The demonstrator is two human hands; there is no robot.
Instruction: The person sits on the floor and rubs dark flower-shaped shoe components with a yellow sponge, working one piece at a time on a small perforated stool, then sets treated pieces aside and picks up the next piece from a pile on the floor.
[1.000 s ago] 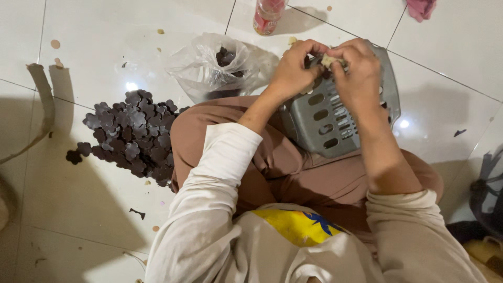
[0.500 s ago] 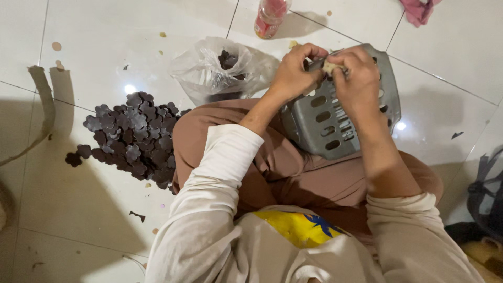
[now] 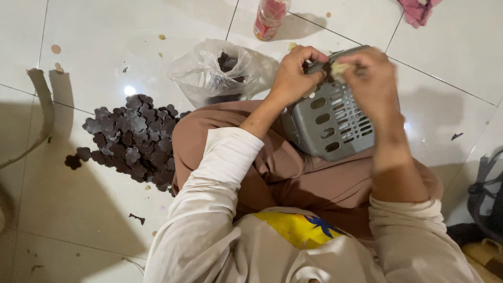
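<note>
I sit on a white tiled floor with a grey slotted plastic basket [image 3: 330,128] propped against my lap. My left hand [image 3: 295,75] is curled at the basket's rim, fingers closed on a small dark piece. My right hand [image 3: 371,78] is blurred beside it, pinching a small pale yellowish bit [image 3: 339,68] over the basket. A heap of dark brown flower-shaped pieces [image 3: 131,141] lies on the floor to my left. A clear plastic bag [image 3: 215,73] with more dark pieces sits just beyond my knee.
A plastic bottle with a pink label [image 3: 270,18] stands at the top. A pink cloth [image 3: 419,9] lies at the top right corner. A dark bag strap [image 3: 484,194] is at the right edge. Small scraps dot the tiles.
Both hands stay together at the basket's rim. The right hand has shifted slightly to the right and is now blurred; the basket has tilted a little.
</note>
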